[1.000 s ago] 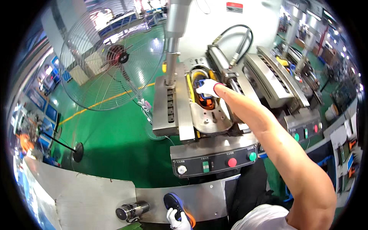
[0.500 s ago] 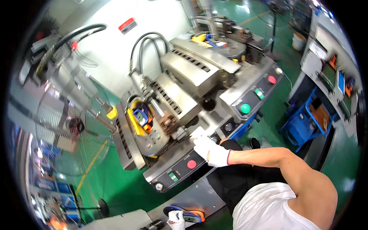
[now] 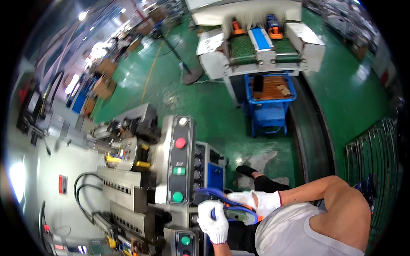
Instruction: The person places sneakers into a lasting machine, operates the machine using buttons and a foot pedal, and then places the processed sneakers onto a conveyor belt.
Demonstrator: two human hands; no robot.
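Shoe point(image 3: 235, 208), blue-edged with a dark underside and an orange patch at one end, lies between my two hands just in front of my body, near the lower end of the control panel point(image 3: 174, 162). Whether it touches the machine behind it, I cannot tell.

My white-gloved left hand point(image 3: 213, 219) has its fingers bent over the near side and grips it. My right hand point(image 3: 261, 203), gloved likewise, is partly closed against the far side, near the orange end; its fingertips are hidden, so I cannot confirm how firmly it holds.

The panel carries a red button point(image 3: 180, 143) and a green button point(image 3: 177, 196). To its left are a slotted metal housing point(image 3: 121, 187) and curved black hoses point(image 3: 77, 187) against a pale machine wall point(image 3: 49, 170). Just right of the panel is a blue-fronted cabinet point(image 3: 215, 176).

Well apart, across the green floor point(image 3: 213, 111), I record a blue cart point(image 3: 270, 115) with brown contents. Behind it is a conveyor point(image 3: 242, 48) with two orange-marked items at its opening, one partly blue. At far right is a metal rack point(image 3: 371, 149).
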